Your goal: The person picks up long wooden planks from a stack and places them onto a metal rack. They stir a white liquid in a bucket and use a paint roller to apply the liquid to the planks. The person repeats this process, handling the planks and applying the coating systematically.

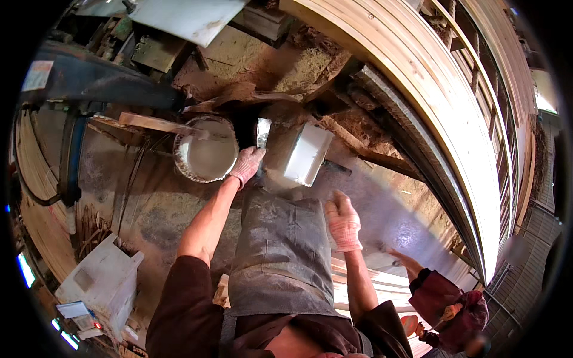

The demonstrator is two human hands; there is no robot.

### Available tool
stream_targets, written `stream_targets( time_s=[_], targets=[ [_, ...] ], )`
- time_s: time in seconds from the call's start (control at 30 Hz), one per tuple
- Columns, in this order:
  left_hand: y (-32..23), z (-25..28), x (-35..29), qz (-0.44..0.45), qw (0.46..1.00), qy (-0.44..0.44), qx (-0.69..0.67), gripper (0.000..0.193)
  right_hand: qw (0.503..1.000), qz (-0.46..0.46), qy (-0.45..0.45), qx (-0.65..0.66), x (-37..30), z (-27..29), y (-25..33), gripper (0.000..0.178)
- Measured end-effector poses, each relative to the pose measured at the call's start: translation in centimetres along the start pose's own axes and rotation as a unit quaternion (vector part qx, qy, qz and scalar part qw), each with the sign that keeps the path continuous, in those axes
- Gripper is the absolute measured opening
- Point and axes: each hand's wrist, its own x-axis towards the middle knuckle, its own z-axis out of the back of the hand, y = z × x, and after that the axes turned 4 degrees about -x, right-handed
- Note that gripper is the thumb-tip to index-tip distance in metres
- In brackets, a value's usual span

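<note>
My left hand (248, 165), in a pale knitted glove, is closed around a scraper (262, 132) with a flat, shiny metal blade. Just left of that hand stands a round bucket (177, 156) with a crusted rim, holding a thick whitish liquid. A wooden stick (155, 123) rests across its rim, one end in the liquid. To the right of the scraper is a white rectangular tray (307, 156) with a dark handle at its side. My gloved right hand (344, 222) is below the tray, apart from it, thumb and fingers separated, nothing visible in it.
A long stack of wooden boards (412, 59) curves along the right. A dark metal machine beam (101, 80) lies at upper left, a white box (101, 277) at lower left. Another person (439, 304) in dark red works at lower right. Sawdust (298, 68) covers the far floor.
</note>
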Motion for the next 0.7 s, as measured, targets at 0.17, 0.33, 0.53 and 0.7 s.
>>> stream_targets(
  time_s=[0.17,0.33,0.53,0.7],
  targets=[
    [-0.3,-1.7,5.8,-0.003,0.991,0.068,0.113,0.048,0.998,-0.045,0.006,-0.048,5.3,3.0,-3.3,0.037],
    [-1.4,-2.0,3.1,0.045,0.994,-0.063,0.077,0.045,0.986,0.071,0.084,-0.128,12.3,2.6,-2.1,0.040],
    [6.0,-3.5,-13.1,0.248,0.916,-0.187,-0.255,0.050,0.856,0.217,0.357,-0.306,19.1,0.8,-2.0,0.046],
    [19.0,-13.1,-29.8,0.301,0.844,-0.273,-0.350,0.036,0.855,0.195,0.426,-0.224,21.5,-3.6,-3.6,0.048]
  ],
)
